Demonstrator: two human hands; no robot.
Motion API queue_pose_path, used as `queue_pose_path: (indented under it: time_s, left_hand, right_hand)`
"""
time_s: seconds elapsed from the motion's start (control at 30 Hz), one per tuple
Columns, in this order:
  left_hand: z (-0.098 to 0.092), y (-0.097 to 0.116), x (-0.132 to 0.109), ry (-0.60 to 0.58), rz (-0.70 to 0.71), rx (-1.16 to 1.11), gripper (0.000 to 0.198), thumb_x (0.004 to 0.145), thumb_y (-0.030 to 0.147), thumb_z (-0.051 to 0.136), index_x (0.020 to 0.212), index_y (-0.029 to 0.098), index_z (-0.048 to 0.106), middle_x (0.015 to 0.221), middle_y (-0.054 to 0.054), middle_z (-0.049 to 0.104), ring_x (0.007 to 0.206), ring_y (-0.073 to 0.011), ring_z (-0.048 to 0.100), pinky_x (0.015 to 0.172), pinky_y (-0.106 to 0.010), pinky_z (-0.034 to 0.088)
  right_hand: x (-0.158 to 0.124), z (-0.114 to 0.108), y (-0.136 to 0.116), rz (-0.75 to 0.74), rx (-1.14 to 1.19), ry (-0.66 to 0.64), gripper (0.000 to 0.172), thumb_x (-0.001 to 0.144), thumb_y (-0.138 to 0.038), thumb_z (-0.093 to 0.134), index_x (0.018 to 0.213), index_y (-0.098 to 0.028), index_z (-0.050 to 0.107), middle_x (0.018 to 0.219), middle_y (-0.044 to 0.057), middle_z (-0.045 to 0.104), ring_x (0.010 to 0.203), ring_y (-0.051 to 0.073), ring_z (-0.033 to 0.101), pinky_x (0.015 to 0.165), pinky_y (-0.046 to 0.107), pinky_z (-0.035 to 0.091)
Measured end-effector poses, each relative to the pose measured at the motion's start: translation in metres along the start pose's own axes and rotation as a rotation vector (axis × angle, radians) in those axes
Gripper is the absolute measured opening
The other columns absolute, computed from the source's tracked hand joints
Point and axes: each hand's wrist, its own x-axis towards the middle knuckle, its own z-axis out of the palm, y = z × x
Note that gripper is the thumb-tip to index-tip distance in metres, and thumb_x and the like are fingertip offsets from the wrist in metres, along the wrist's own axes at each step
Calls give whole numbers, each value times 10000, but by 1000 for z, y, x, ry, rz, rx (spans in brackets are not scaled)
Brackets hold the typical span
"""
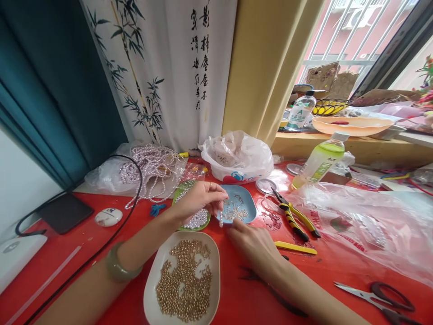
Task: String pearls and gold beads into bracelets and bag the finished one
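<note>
My left hand (204,198), with a bangle on its wrist, is closed in a pinch over the blue tray (252,205). From its fingertips hangs a short piece of white pearl beads (221,220). Just right of and below the beads, my right hand (252,241) is closed with its knuckles up; whatever its fingers hold is hidden. Small metal jewelry findings (237,212) lie in the blue tray. Behind my left hand, a green dish (184,187) holds white pearl beads (198,219). A white tray (149,289) of gold beads (186,280) sits nearest me.
Yellow-black pliers (294,216), yellow tweezers (296,247) and scissors (379,298) lie on the right. A dark tool (287,302) is partly under my right forearm. Pearl strands (152,167), a plastic-bagged bowl (237,158) and a drink bottle (321,160) stand behind. A black cable (130,225) crosses the left.
</note>
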Motion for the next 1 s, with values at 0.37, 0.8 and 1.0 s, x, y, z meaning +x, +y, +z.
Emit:
queue_pose_path:
  time_s: [0.37, 0.8, 1.0]
  left_hand:
    - [-3, 2, -1, -5, 52, -9, 159, 686, 284, 613, 691, 132, 566, 543, 2, 569, 447, -68, 501, 464, -212, 376]
    - [-3, -1, 0, 0, 34, 43, 109, 708, 236, 581, 710, 127, 573, 521, 7, 579, 410, -61, 503, 423, -190, 369]
    - [-1, -1, 0, 3, 12, 63, 91, 701, 219, 578, 684, 132, 561, 509, 15, 573, 382, -54, 479, 404, -186, 349]
  right_hand:
    - [-3, -4, -8, -11, 303, 162, 197, 828, -183, 433, 735, -173, 606, 726, 28, 585, 492, 91, 486, 421, 224, 251]
    - [-2, -41, 39, 147, 327, -29, 145, 771, -173, 520, 734, -204, 657, 678, 18, 663, 570, 154, 588, 516, 252, 387]
    - [-6, -35, 24, 49, 77, -232, 105, 715, -172, 599, 816, -165, 627, 814, 71, 642, 732, 222, 610, 469, 245, 318]
